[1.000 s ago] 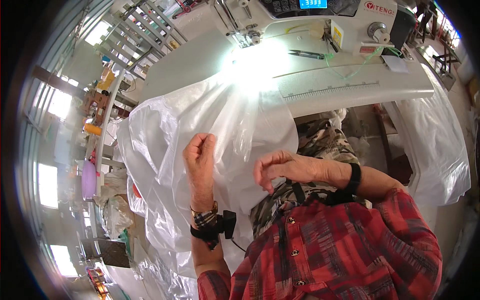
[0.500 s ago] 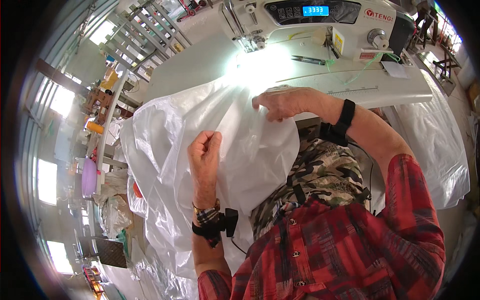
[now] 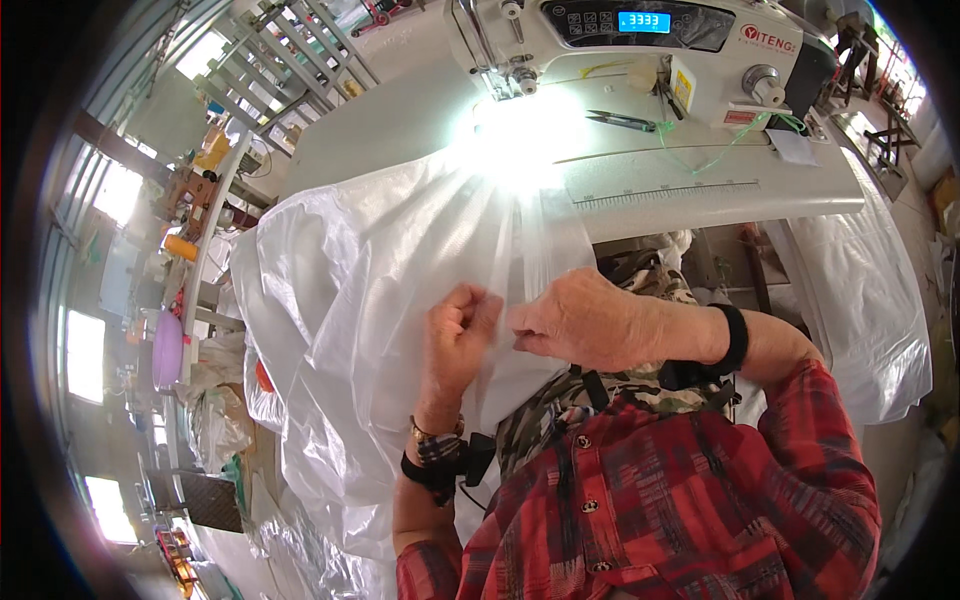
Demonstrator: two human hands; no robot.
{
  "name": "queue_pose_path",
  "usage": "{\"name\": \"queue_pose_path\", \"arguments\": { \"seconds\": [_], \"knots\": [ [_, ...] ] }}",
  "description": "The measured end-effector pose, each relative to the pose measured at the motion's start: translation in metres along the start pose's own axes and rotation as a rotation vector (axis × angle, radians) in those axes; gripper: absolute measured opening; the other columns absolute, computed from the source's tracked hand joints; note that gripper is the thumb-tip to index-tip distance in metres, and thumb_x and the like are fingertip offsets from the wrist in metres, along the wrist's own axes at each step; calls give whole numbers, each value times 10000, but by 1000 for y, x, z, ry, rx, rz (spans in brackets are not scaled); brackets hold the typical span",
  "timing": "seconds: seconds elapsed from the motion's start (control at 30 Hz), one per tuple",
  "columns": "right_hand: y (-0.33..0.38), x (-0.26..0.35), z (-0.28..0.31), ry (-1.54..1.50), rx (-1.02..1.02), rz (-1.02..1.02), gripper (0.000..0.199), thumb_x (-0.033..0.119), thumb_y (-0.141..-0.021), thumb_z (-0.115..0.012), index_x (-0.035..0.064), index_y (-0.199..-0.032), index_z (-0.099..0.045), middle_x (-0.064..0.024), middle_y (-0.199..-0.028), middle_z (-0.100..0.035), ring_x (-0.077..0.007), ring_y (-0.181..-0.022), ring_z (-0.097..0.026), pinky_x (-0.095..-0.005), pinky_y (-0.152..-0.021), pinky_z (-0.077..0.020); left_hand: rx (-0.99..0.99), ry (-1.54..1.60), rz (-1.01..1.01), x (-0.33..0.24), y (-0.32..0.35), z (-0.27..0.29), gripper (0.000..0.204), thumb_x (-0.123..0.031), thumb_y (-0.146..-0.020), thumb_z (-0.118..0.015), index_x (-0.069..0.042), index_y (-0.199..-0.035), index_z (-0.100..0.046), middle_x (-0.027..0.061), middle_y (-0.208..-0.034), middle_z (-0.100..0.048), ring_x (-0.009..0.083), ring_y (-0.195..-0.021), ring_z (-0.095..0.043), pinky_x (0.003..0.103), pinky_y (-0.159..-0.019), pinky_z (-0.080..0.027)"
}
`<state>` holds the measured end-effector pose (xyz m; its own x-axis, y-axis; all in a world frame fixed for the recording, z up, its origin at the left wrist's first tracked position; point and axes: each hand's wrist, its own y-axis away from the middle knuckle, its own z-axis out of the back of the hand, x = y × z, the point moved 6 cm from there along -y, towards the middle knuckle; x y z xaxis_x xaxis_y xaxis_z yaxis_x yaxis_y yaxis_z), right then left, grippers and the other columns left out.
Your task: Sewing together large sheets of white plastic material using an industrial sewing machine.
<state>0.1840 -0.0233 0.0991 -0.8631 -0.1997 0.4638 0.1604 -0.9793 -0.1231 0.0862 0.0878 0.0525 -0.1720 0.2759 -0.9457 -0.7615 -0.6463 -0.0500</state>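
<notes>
Now | left hand (image 3: 462,335), right hand (image 3: 590,322): pinching white sheet (image 3: 385,250) | sewing machine (image 3: 728,72): red lettering (image 3: 767,39)

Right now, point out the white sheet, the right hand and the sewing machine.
White sheet (image 3: 370,270), head view: creased upper part.
Right hand (image 3: 592,320), head view: back of the hand.
Sewing machine (image 3: 732,80), head view: pale upright column.

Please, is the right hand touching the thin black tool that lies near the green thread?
Apart. The head view shows the front part of the tabletop between the right hand and the thin black tool.
</notes>
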Motion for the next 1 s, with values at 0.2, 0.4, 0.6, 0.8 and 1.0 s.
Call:
{"name": "queue_pose_path", "arguments": {
  "seconds": [0.2,0.4,0.6,0.8,1.0],
  "knots": [
    [-3,17,-8,22,-212,127,121,143,-852,-580,35,-887,-541,-149,-722,-619,-331,-657,-646,-417,-572,-504,79,239,10,14,4,-13,22,-36,-873,-580,-20,-861,-588,-40,-741,-600,21,-678,-521,191,-587,-421],
    [-3,23,-12,-6,-345,195,169,151,-855,-635,45,-828,-506,-91,-727,-571,-290,-632,-620,-379,-552,-481,142,400,87,21,7,-13,25,-45,-908,-587,-24,-898,-595,-23,-812,-640,27,-726,-561,193,-642,-457],
    [27,-19,-2,-312,-652,-77,216,219,-934,-582,8,-901,-550,-64,-804,-604,-216,-681,-608,-308,-599,-478,40,367,92,21,5,-2,77,-79,-928,-589,-31,-871,-608,-50,-770,-604,13,-685,-518,176,-627,-412],
    [37,-85,-70,-1203,-640,-688,357,343,-960,-550,-12,-924,-569,-25,-788,-598,-110,-712,-591,-280,-580,-482,-31,354,128,12,5,3,100,-96,-930,-600,-29,-857,-608,-68,-735,-563,3,-651,-472,166,-601,-367],
    [21,-77,-81,-1652,-448,-520,229,305,-952,-571,85,-913,-622,-1,-834,-629,-93,-793,-591,-238,-692,-471,-22,363,147,13,5,1,95,-92,-923,-605,-27,-854,-609,-67,-735,-559,0,-648,-466,165,-595,-362]
  ]
}}
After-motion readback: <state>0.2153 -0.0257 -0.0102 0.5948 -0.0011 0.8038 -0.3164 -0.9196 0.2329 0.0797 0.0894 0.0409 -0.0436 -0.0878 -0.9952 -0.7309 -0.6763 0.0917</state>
